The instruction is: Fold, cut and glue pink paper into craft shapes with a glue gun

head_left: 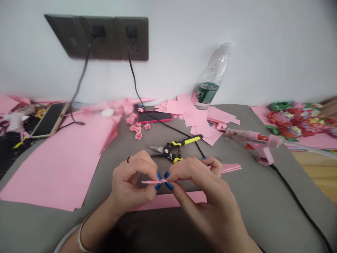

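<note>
Between my two hands is a small folded piece of pink paper [150, 182], seen nearly edge-on. My left hand [133, 181] pinches it between thumb and forefinger, and my right hand [202, 189] pinches its right end the same way, the fingertips almost meeting. Below them a pink paper strip [168, 201] lies on the grey table cover. Another folded pink strip [231, 168] pokes out beyond my right hand. Just past my fingers rest spring-loaded snips [168, 151] with yellow-and-black handles, their blades apart.
Large pink sheets [60, 158] are stacked at left beside a phone [50, 120]. Small paper roses [138, 135], a pink-edged phone [155, 116], square paper pieces [196, 121] and a leaning bottle [210, 84] are behind. A corded glue gun [263, 146] and paper flowers [295, 121] are at right.
</note>
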Tool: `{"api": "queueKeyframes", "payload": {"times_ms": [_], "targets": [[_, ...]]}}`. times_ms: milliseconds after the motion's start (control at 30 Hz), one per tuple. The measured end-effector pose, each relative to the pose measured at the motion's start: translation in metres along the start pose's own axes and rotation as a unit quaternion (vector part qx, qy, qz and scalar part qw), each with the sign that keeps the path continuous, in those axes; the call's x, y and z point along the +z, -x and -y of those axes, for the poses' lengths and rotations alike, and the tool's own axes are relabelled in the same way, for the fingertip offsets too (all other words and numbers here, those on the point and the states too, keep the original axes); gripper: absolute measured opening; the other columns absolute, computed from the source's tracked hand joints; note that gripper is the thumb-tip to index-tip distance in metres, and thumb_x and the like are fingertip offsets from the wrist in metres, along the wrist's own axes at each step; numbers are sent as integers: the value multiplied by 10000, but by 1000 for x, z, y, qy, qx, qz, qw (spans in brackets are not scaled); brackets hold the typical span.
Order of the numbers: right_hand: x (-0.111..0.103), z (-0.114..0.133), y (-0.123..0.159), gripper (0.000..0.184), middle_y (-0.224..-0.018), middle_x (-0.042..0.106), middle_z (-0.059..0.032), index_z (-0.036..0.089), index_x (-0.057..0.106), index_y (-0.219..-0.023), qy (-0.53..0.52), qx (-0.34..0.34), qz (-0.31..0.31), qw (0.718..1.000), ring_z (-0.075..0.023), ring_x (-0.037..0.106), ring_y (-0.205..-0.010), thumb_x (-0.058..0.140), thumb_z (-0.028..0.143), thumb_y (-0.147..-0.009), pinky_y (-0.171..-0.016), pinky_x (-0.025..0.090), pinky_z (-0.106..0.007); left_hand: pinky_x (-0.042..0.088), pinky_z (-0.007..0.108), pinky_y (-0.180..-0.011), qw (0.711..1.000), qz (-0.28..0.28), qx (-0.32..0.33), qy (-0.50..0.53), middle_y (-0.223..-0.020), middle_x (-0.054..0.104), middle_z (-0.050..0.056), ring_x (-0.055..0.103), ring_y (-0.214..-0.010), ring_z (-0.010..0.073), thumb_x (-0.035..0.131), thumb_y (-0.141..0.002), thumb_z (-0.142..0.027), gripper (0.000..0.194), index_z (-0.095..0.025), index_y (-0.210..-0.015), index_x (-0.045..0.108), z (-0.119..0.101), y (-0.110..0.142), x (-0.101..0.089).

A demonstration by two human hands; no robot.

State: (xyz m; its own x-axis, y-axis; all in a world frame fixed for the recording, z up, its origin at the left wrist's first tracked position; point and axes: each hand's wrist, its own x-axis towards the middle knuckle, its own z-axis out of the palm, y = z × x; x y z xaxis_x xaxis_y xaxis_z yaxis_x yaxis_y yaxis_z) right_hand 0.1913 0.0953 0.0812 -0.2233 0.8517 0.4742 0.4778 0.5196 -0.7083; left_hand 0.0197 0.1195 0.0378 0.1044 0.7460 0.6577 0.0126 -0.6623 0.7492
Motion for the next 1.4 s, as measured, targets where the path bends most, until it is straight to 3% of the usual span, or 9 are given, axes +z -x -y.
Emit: {"api": "queueKeyframes", "payload": {"times_ms": [267, 467, 867, 1200, 1400], "targets": [[1, 3, 0, 218, -760, 712, 90, 252, 591, -796, 34, -11, -14, 999, -130, 663, -684, 546, 71, -909, -784, 278, -358, 463, 296, -556, 1000, 2, -1, 1, -632, 639, 0, 562, -584, 141, 731, -874, -231, 132, -217, -773, 649, 0, 0, 0], [5, 2, 1, 218, -742, 721, 72, 259, 587, -787, 35, -5, -36, 999, -147, 658, -679, 524, 111, -934, -788, 271, -372, 465, 291, -567, 1000, 9, -4, 6, -661, 641, -3, 562, -608, 136, 721, -860, -174, 104, -216, -794, 652, 0, 0, -1], [-4, -2, 0, 236, -785, 721, 99, 256, 599, -819, 36, -17, 8, 999, -128, 683, -718, 548, 40, -897, -784, 282, -357, 455, 277, -574, 1000, 3, -6, 6, -656, 621, -17, 544, -613, 124, 707, -805, -81, 142, -208, -787, 649, 0, 0, 0], [10, -23, -7, 155, -779, 710, 78, 249, 606, -821, 10, 22, 13, 1000, -146, 651, -728, 589, 120, -906, -740, 240, -346, 466, 253, -638, 995, -2, -96, -4, -734, 652, -7, 580, -694, 134, 694, -786, -53, 158, -210, -793, 679, 11, 1, -3], [9, -18, -8, 171, -770, 706, 77, 244, 601, -816, 22, 8, -5, 1000, -141, 645, -709, 564, 107, -911, -741, 237, -345, 475, 231, -676, 997, 2, -80, 8, -749, 645, -19, 585, -716, 121, 691, -792, -42, 179, -221, -805, 685, 12, -2, -4]]}}
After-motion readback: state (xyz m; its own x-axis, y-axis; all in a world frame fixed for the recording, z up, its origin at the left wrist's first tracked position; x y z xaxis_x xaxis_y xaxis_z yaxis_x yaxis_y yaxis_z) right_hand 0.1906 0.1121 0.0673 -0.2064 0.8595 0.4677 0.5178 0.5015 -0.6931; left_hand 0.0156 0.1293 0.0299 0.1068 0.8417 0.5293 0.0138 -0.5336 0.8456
